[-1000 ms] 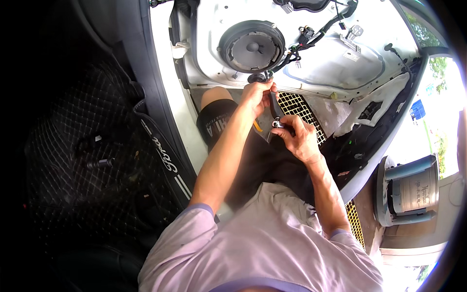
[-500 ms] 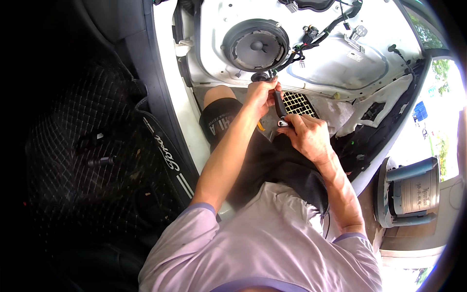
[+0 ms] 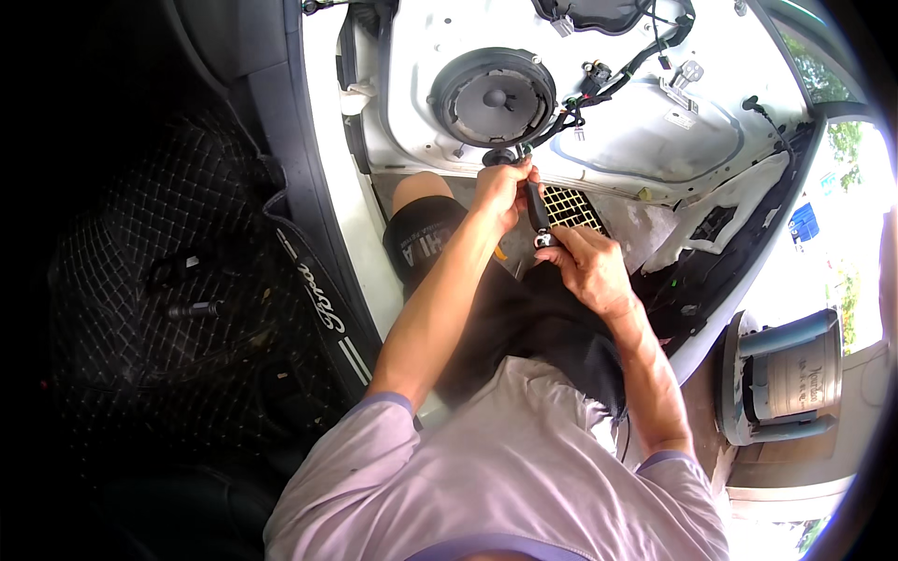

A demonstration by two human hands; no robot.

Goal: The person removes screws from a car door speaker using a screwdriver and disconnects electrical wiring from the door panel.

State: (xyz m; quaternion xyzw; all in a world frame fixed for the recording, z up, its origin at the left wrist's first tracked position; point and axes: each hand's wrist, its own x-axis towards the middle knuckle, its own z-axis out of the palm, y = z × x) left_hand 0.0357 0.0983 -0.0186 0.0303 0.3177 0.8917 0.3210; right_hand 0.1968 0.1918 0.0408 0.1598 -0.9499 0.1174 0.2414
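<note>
Roughly upright in view, a black-handled tool (image 3: 537, 210) sits between the two hands, over the lap and just below the lower edge of the door (image 3: 636, 140). The left hand (image 3: 508, 192) has its fingers closed about the tool's upper end; the right hand (image 3: 594, 266) pinches its silver lower end between thumb and fingers. Room is tight above, where a round black part (image 3: 499, 157) lies beside the left fingertips and the speaker (image 3: 496, 98) just beyond. More space opens rightward, over the yellow grating (image 3: 575, 208). Leftward, the knee and the sill (image 3: 323, 299) bound the space. The left fingers hide the tool's tip, so I cannot tell what it touches. The door's top is cut off, and the quilted mat (image 3: 140, 280) fades into darkness.
</note>
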